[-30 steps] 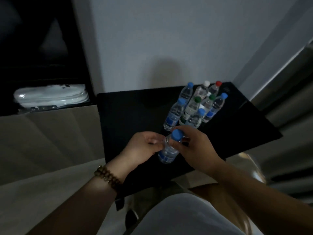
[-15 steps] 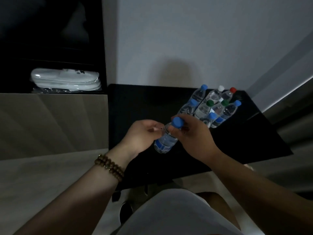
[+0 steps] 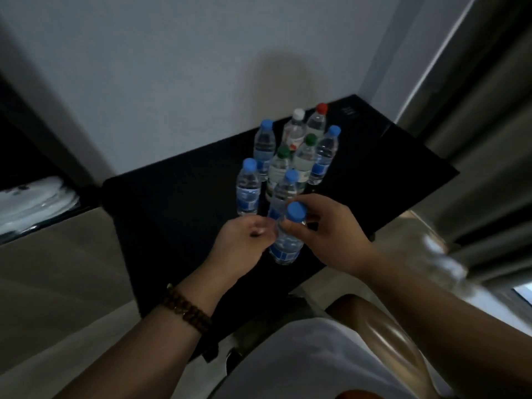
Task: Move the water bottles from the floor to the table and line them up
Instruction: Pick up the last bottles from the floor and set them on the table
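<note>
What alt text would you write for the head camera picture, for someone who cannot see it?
A person's left hand and right hand hold a blue-capped water bottle near the front edge of a black table. Behind it eight more bottles stand in a tight cluster, capped blue, green, white and red.

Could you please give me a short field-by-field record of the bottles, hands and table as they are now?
Table: black, against the wall
Held bottle: blue-capped, above the table's near edge
Left hand: holds its shoulder
Right hand: pinches its neck
Cluster: eight bottles upright behind it, bunched
Cluster caps: four blue, two green, one white, one red
</note>
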`<state>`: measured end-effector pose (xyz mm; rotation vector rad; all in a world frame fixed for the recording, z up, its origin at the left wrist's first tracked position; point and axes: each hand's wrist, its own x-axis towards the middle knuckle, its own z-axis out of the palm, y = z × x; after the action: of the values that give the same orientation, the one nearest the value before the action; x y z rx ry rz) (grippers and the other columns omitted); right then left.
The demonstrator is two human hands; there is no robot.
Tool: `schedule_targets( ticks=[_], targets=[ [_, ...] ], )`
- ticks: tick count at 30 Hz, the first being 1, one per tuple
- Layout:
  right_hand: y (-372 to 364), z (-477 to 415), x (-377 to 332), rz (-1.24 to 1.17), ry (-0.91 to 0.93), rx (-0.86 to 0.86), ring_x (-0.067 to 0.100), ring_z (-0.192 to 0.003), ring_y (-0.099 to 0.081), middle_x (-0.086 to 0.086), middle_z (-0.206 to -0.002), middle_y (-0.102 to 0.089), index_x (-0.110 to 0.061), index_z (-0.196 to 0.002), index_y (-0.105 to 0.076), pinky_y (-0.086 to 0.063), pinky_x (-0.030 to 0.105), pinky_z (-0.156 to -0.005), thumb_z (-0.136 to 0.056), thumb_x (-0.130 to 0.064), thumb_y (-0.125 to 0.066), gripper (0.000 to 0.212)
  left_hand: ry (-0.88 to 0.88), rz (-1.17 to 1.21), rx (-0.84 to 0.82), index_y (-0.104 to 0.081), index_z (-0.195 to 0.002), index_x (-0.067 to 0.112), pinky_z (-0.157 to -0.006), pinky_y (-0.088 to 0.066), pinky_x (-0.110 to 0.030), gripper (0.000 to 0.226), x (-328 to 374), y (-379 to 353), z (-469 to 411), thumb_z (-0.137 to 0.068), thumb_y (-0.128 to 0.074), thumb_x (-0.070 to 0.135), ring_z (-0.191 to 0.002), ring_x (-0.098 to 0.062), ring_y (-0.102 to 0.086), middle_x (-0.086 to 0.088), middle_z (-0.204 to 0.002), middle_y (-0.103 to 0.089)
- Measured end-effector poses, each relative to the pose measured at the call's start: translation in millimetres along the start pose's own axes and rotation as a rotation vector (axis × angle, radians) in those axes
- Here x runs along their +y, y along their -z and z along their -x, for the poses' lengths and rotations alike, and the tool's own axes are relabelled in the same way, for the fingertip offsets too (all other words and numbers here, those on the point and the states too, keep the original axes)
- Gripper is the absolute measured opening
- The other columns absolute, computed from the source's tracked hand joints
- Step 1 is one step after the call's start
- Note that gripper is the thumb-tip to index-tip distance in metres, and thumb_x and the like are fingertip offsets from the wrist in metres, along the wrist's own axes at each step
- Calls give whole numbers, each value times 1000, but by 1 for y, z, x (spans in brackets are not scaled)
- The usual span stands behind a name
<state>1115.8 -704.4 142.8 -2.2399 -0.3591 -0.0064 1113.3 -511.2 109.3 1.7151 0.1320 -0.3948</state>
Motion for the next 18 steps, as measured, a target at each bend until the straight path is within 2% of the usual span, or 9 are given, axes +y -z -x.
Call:
schedule_targets(
  ticks=[4, 8, 14, 18],
  targets=[
    [42, 2, 39, 34, -49, 45, 3, -96, -67, -13, -104, -68, -29, -113, -67, -58, 35, -82, -90, -37, -76, 26, -27, -131, -77, -72, -112, 23, -96, -57, -41, 17, 11, -54, -34, -96, -66, 21, -102, -10, -70, 6, -107, -75],
    [88, -15, 99, 77, -89, 17, 2, -98, -66, -14, -107, -68, -24, -119, -67, -57, 33, -86, -90, -34, -78, 33, -38, -198, -76, -67, -107, 29, -92, -58, -42, 11, 13, -119, -82, -99, -61, 31, -98, -9, -68, 9, -104, -72],
    [136, -72, 209, 74, -141, -32, -3, -107, -61, -16, -117, -64, -26, -129, -63, -52, 20, -91, -91, -34, -75, 40, 47, -183, -8, -62, -114, 28, -94, -56, -44, 15, 16, -208, -183, -101, -57, 33, -101, -14, -68, 7, -110, -69],
    [164, -117, 259, -14, -177, -16, 5, -107, -65, -10, -118, -68, -23, -134, -61, -54, 29, -96, -91, -26, -76, 45, 87, -187, 64, -60, -100, 32, -91, -57, -50, 3, 34, -250, -242, -100, -57, 32, -94, -19, -68, 4, -101, -69]
  ],
)
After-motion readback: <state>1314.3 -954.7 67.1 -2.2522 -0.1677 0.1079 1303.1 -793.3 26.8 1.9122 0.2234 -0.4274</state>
